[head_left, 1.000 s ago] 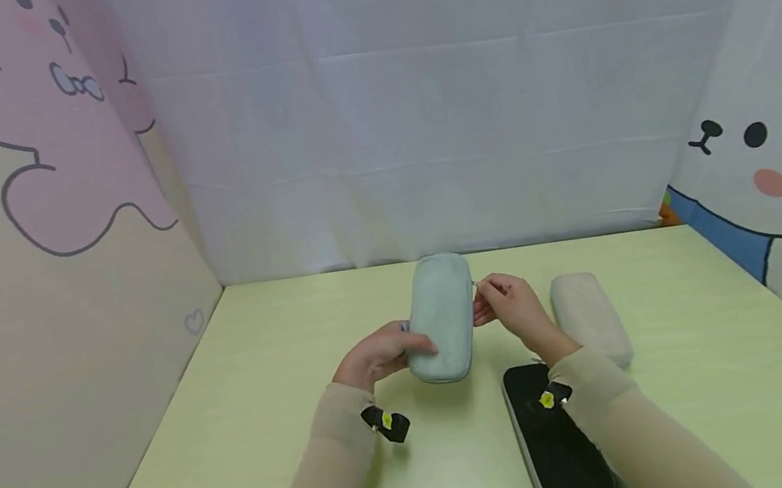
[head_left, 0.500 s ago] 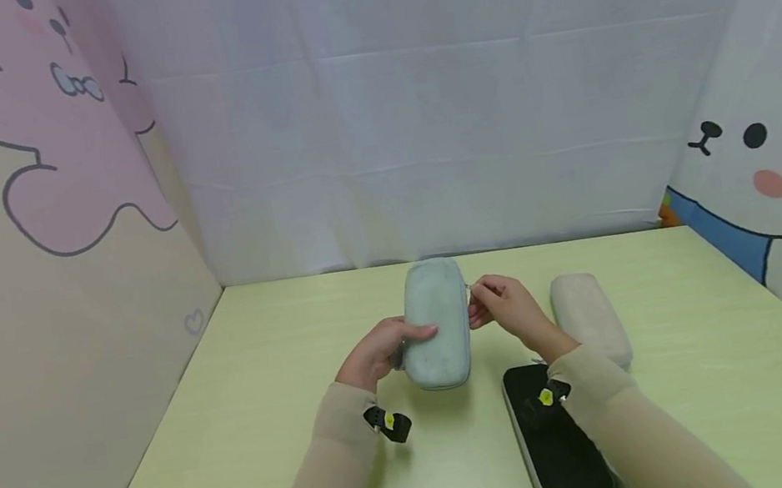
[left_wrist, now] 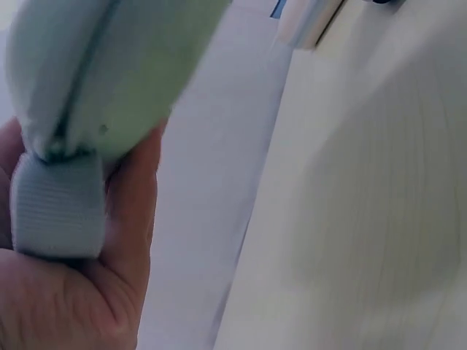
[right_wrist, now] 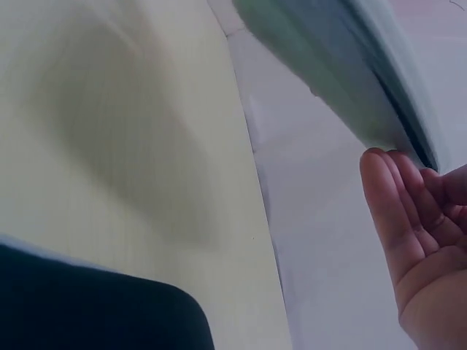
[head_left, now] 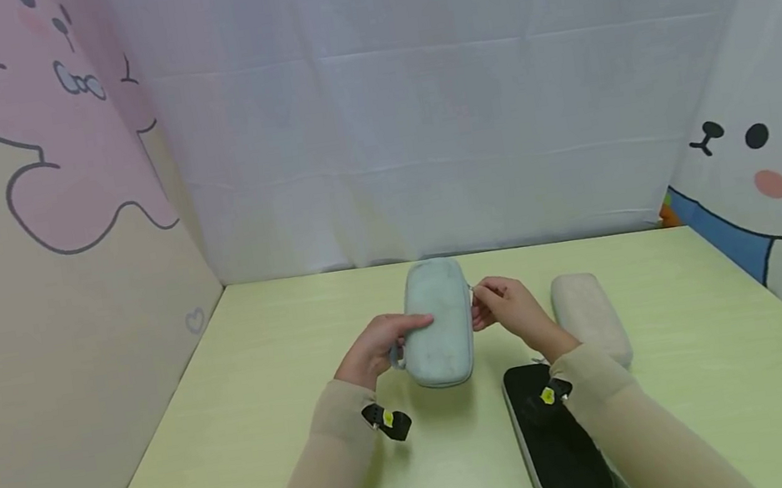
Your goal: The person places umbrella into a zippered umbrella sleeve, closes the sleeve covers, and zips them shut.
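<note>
A pale blue-green zippered case (head_left: pixel 437 326) is held up off the table, its long side nearly upright. My left hand (head_left: pixel 379 345) grips its left side, thumb across the front face. In the left wrist view, a ribbed fabric loop (left_wrist: pixel 58 208) hangs from the case's end, against my palm. On the opposite edge, my right hand (head_left: pixel 510 310) pinches the small zipper pull (head_left: pixel 470 289) between thumb and forefinger. A dark zipper line (right_wrist: pixel 394 102) runs along that side in the right wrist view. The other right fingers lie against or close by the case.
Under my right forearm a black-faced case (head_left: pixel 554 447) with a pale rim lies on the light yellow-green table (head_left: pixel 283 336). Behind it is a cream case (head_left: pixel 587 316), partly covered by the right arm. A white curtain (head_left: pixel 434 128) rises at the table's back edge.
The blue-green case has shifted slightly left and stands a little straighter. My left thumb has moved higher on its face. My right hand keeps its pinch near the case's upper right edge.
</note>
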A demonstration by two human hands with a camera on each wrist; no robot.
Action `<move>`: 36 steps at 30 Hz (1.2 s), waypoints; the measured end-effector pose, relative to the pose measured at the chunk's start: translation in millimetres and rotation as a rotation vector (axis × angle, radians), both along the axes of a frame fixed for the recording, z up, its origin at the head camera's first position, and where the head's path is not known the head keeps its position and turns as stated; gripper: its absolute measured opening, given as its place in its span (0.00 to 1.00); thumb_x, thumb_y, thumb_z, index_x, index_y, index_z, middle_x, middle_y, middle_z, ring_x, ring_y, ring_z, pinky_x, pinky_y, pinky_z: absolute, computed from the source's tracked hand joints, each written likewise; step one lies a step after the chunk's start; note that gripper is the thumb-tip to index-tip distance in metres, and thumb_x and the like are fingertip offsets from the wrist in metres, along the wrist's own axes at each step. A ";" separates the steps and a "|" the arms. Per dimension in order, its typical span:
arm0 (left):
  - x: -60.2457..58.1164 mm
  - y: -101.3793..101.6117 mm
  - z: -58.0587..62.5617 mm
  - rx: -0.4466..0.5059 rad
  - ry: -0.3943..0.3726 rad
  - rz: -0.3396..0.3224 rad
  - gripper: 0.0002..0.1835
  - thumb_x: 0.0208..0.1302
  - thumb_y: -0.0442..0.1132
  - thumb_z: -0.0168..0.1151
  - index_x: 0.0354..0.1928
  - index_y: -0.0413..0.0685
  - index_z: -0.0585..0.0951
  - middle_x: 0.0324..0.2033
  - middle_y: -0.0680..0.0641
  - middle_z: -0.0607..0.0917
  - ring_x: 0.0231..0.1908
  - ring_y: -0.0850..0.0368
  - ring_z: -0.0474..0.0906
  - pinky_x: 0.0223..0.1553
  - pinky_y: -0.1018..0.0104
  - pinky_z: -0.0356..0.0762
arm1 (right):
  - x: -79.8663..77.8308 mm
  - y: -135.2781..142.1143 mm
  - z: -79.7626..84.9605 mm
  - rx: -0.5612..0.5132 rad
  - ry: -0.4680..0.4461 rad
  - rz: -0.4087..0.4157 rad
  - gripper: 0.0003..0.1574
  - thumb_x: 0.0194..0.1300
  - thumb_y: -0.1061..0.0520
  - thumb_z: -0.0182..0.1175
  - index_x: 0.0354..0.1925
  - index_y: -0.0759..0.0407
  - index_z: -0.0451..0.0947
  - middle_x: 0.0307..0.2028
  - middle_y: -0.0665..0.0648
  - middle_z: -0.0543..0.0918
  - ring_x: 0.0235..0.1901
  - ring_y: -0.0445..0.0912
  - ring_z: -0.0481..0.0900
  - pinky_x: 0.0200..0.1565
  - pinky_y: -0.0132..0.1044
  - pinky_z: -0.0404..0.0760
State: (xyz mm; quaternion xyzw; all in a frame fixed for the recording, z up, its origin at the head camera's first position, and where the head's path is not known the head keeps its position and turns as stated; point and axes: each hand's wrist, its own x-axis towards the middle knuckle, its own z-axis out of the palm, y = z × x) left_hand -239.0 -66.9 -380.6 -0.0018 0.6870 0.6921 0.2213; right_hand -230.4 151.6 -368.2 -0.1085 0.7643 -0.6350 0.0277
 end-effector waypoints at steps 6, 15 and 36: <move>-1.1 6.3 -2.0 0.030 -0.028 0.068 0.25 0.52 0.42 0.69 0.48 0.33 0.77 0.35 0.43 0.83 0.33 0.54 0.80 0.35 0.61 0.78 | 1.3 0.6 -2.9 0.024 0.013 -0.004 0.17 0.72 0.61 0.44 0.33 0.72 0.73 0.25 0.60 0.79 0.24 0.47 0.81 0.34 0.47 0.82; -2.1 10.5 -0.5 0.102 -0.036 0.151 0.27 0.52 0.41 0.69 0.50 0.31 0.74 0.39 0.40 0.81 0.36 0.51 0.78 0.37 0.58 0.78 | 2.1 -1.5 -1.8 0.058 0.023 -0.012 0.17 0.72 0.60 0.44 0.31 0.70 0.73 0.23 0.59 0.78 0.22 0.47 0.80 0.33 0.47 0.82; -3.7 4.5 -4.9 0.166 -0.055 0.099 0.27 0.56 0.41 0.63 0.54 0.32 0.71 0.38 0.41 0.83 0.35 0.54 0.81 0.37 0.63 0.79 | 7.4 -3.3 -2.6 0.113 0.056 0.002 0.18 0.71 0.60 0.46 0.26 0.68 0.71 0.19 0.57 0.74 0.18 0.47 0.71 0.23 0.39 0.75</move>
